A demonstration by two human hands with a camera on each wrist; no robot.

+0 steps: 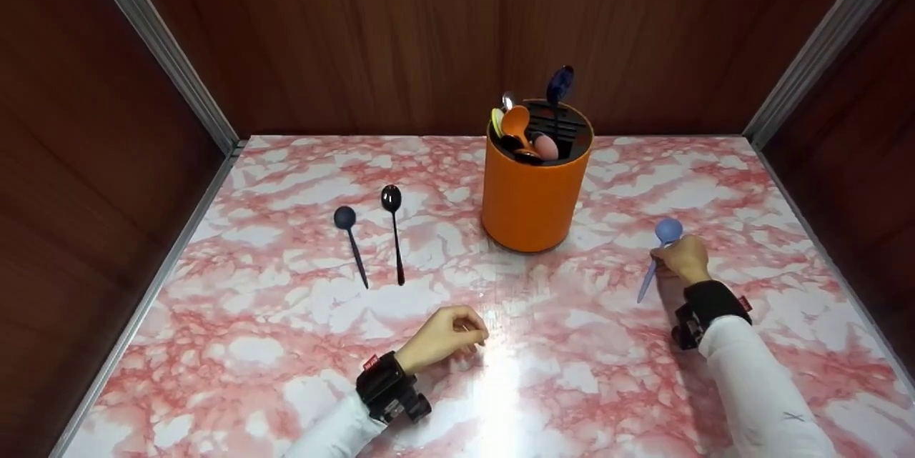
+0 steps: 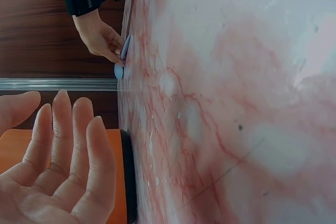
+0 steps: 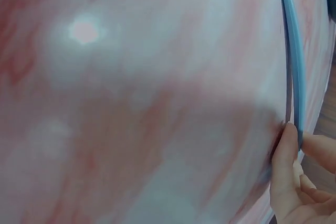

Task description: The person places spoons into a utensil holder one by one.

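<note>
At the right side of the table, my right hand pinches a light blue spoon near the middle of its handle. The bowl points toward the back and the handle tip toward the front. In the right wrist view, thumb and finger stand on either side of the blue handle, close over the tabletop. My left hand hovers over the front middle of the table, its fingers loosely bent and holding nothing. The left wrist view shows this hand with fingers spread a little, the orange holder behind it.
An orange cylindrical holder with several spoons and other utensils stands at the back middle. Two dark spoons, a matte one and a glossy black one, lie on the left. Wooden panels enclose the marbled table.
</note>
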